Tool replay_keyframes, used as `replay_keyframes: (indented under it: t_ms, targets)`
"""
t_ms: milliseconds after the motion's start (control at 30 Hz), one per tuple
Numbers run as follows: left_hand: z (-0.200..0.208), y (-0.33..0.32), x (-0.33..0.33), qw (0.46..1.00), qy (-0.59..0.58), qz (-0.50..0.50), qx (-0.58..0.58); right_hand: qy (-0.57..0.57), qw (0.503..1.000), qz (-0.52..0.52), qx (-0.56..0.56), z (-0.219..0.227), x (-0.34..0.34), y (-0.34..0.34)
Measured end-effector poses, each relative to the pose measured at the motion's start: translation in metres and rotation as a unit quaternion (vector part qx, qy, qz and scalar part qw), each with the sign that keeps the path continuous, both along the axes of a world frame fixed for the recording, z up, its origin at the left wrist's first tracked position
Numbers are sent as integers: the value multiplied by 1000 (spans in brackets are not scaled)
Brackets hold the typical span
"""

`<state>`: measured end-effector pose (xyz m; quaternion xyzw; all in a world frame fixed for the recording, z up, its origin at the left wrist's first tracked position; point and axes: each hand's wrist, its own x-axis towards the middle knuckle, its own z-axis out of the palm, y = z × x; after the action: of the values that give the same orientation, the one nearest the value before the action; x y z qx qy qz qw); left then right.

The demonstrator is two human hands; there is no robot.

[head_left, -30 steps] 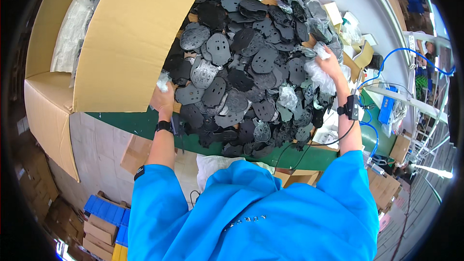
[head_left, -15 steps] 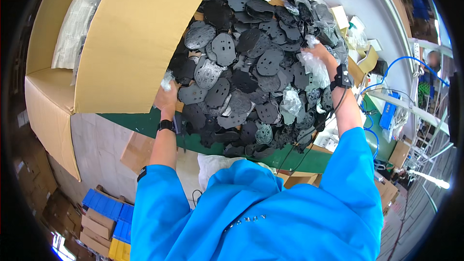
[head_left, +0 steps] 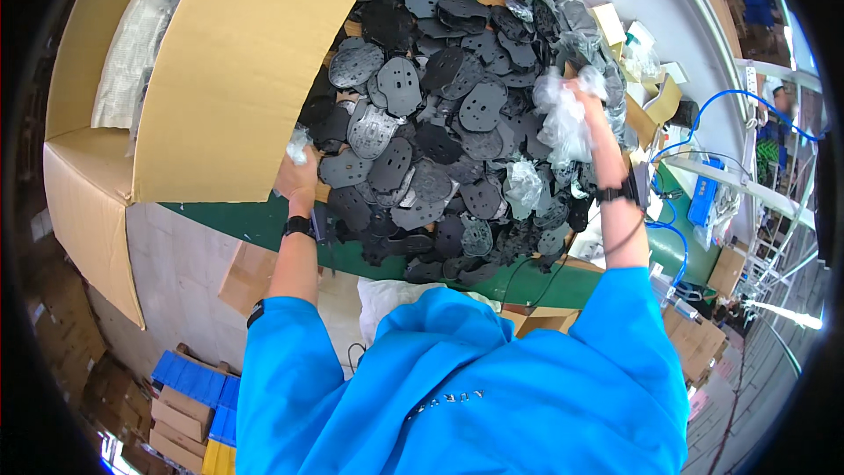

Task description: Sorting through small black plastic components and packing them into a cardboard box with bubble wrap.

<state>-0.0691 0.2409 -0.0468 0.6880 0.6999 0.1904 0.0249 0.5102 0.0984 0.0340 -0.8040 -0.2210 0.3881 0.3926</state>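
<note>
A heap of flat, rounded black plastic plates [head_left: 401, 86] with holes in them covers the green-topped table. At its left edge, beside the open cardboard flap, my left hand [head_left: 297, 176] is closed on a small crumpled clear plastic bag [head_left: 299, 142]. My right hand [head_left: 591, 97] is over the heap's right side, its fingers gathered round a bunch of clear plastic bags [head_left: 563, 123]. The fingertips are partly hidden by the plastic. Another crumpled clear bag [head_left: 525, 186] lies on the plates nearer to me.
A large open cardboard box [head_left: 224, 79] stands on the left, its flap close to my left hand. Grey plastic bags [head_left: 576, 26] and small cartons [head_left: 664, 105] line the far right. A blue hose [head_left: 694, 119] and cables run along the right side.
My right hand has moved slightly, and a larger bunch of clear plastic now shows around it. The left hand stays near the flap with its bag.
</note>
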Motion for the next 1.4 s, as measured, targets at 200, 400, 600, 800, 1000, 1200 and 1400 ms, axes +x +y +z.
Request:
replay_keyframes:
  t_ms: [200,400,600,800,1000,1200,1400]
  targets:
    - [5,4,8,1000,-14,-11,-25,-341,932,116,-37,88,-30,-44]
    - [6,7,10,999,5,-31,25,-357,924,134,-3,71,13,-44]
    - [7,8,11,999,0,-33,23,-399,848,156,-311,43,32,-19]
    - [5,8,8,998,12,-42,35,-389,832,269,-290,16,28,-1]
    - [2,6,6,999,6,-37,27,-364,816,309,-326,11,30,3]
    - [1,7,7,998,20,-39,46,-444,812,313,-211,22,30,-31]
    - [2,6,7,999,13,-29,18,-510,800,310,-57,55,7,-58]
